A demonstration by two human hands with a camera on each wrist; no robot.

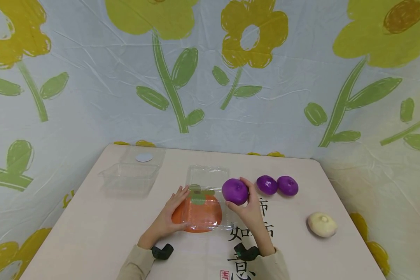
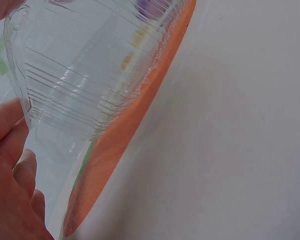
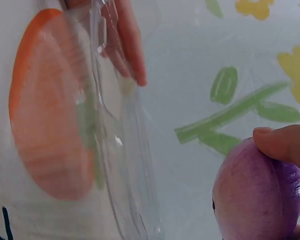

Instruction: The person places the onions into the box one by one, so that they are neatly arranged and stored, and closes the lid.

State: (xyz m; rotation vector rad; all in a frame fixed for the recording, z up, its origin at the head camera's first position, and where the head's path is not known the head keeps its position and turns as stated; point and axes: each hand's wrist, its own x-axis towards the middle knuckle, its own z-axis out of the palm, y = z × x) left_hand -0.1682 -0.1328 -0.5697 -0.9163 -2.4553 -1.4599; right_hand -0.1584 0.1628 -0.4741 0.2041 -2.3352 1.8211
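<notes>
My right hand [image 1: 246,206] grips a purple onion [image 1: 235,191], held just above the right edge of an open clear plastic clamshell box [image 1: 204,206]. In the right wrist view the purple onion [image 3: 257,195] shows with a fingertip on top, beside the clear box [image 3: 110,140]. My left hand [image 1: 173,212] rests on the box's left side, fingers along its wall; the left wrist view shows the fingers [image 2: 12,165] against the ribbed clear wall [image 2: 85,75]. The box sits over an orange persimmon picture [image 1: 196,216] printed on the table.
Two more purple onions [image 1: 267,184] [image 1: 287,185] lie to the right of the box. A white onion [image 1: 322,224] sits near the table's right edge. A second open clear box [image 1: 131,175] stands at the back left. A flowered cloth hangs behind.
</notes>
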